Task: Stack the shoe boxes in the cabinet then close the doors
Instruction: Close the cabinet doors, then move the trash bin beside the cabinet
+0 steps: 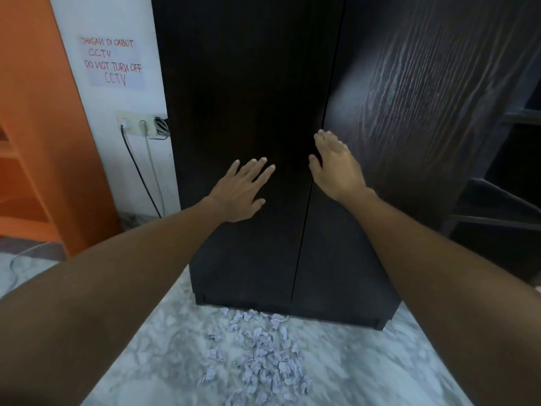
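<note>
Grey marbled floor (164, 341), dark cabinet (248, 259) standing on it, crumpled paper scraps (257, 356) scattered just before its base

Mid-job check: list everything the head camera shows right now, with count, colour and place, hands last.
cabinet: one, near-black wood grain, centre, against the wall
cabinet doors: two, near-black; left door looks shut, right door appears nearly shut
crumpled paper pieces: many, pale blue-grey, on the floor before the cabinet
floor: one, grey-white marble pattern
handwritten sign: one, white with red letters, on the wall at left
wall socket: one, white, with cables plugged in, below the sign
orange shelf unit: one, far left
dark shelving: one, far right
shoe boxes: none visible
left hand: fingers straight, on the left door
right hand: fingers straight, at the right door's edge
</note>
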